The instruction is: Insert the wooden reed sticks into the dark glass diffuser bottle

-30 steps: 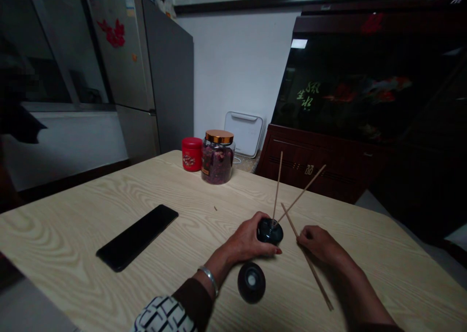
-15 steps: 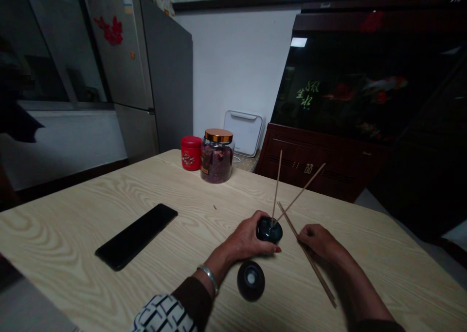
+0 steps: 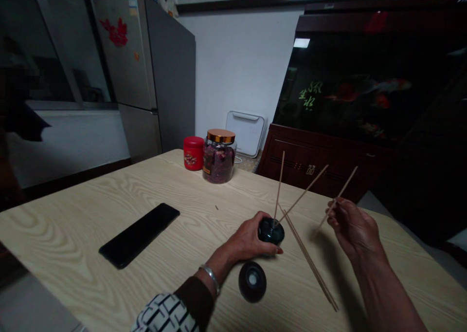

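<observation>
My left hand (image 3: 255, 238) is wrapped round a small dark glass bottle (image 3: 271, 231) on the table. Two thin wooden reed sticks (image 3: 302, 194) lean apart out of its narrow neck. Raised off the table at the right, my right hand (image 3: 352, 225) pinches a single reed stick (image 3: 345, 187) slantwise between thumb and fingers. Between the hands a few more loose sticks (image 3: 310, 261) lie close together on the wood. A round dark cap (image 3: 252, 281) with a pale centre rests just in front of my left hand.
A black phone (image 3: 140, 235) lies on the wooden table (image 3: 153, 293) at the left. Towards the back stand a red tub (image 3: 193, 153) and a glass jar of dried flowers (image 3: 219, 159) with a copper lid. Beyond the table is a dark fish tank (image 3: 350, 88).
My right hand has lifted from the loose sticks, up and to the right, with one reed stick in it. My left hand still holds the bottle.
</observation>
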{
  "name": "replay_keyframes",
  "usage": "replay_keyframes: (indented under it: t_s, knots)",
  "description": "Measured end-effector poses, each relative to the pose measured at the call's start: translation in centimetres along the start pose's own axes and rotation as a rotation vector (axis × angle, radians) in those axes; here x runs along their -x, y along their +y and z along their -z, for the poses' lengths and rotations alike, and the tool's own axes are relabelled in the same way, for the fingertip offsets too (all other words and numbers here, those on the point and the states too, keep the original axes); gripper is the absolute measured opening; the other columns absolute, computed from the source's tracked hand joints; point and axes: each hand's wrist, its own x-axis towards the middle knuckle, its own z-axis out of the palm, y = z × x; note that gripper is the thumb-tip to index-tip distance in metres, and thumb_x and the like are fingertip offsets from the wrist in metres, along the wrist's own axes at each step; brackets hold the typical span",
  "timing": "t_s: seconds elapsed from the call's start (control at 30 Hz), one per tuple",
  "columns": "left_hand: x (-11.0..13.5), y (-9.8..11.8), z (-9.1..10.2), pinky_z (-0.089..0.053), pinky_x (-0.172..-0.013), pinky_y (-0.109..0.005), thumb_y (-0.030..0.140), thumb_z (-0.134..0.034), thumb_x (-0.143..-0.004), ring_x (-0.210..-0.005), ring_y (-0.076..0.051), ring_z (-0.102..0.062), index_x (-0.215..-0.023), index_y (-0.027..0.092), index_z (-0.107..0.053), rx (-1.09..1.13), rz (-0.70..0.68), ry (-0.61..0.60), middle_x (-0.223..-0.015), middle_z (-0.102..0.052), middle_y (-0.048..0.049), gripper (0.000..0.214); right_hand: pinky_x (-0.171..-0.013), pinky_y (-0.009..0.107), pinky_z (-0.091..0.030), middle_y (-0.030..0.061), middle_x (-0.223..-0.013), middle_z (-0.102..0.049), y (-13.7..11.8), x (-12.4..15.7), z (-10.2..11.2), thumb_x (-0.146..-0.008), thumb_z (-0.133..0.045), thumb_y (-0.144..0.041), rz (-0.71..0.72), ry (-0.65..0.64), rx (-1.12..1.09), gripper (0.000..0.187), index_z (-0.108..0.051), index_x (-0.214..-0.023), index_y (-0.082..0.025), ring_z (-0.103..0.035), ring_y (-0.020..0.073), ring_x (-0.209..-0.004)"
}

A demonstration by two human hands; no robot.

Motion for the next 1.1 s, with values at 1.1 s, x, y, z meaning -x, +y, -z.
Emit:
replay_keyframes:
  t_s: [1.1]
  knots:
    - [-0.1, -0.6, -0.1, -0.044, -0.072, -0.026, 0.041, -0.087, -0.055, -0.087, -0.019, -0.058, -0.116, 0.021, -0.053, 0.003, -0.019, -0.001, -0.096, -0.064, -0.0019, 0.073, -0.059, 0.028, -0.041, 0.0022, -0.072, -0.065, 1.3, 1.4, -0.9, -0.088, -0.049, -0.044, 0.069, -0.633, 1.039, 0.026, -0.059, -0.079, -0.021, -0.06, 0.0171, -0.064]
